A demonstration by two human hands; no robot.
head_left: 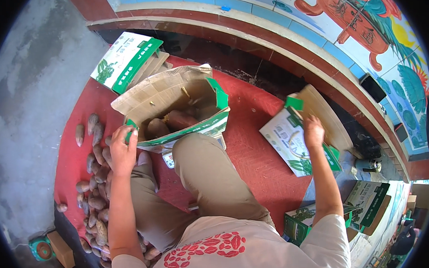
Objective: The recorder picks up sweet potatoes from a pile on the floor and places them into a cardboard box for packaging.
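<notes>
An open cardboard box (pixel 173 87) with green-edged sides stands in front of my knees, a few sweet potatoes (pixel 158 127) lying inside. My left hand (pixel 123 147) grips this box's green corner flap at its near left side. Off to the right, my right hand (pixel 313 131) is closed on the upper edge of a second white and green carton (pixel 286 141), which is tilted with its brown flap raised. Part of the right hand's grip is hidden behind its fingers. Many loose sweet potatoes (pixel 97 202) lie beside my left forearm.
A white and green carton (pixel 126 61) stands behind the open box. More cartons (pixel 368 201) lie at lower right. Red matting (pixel 247 156) covers the floor, with a tiled, painted wall (pixel 315 22) beyond. A small white panel (pixel 168 159) shows beneath the open box.
</notes>
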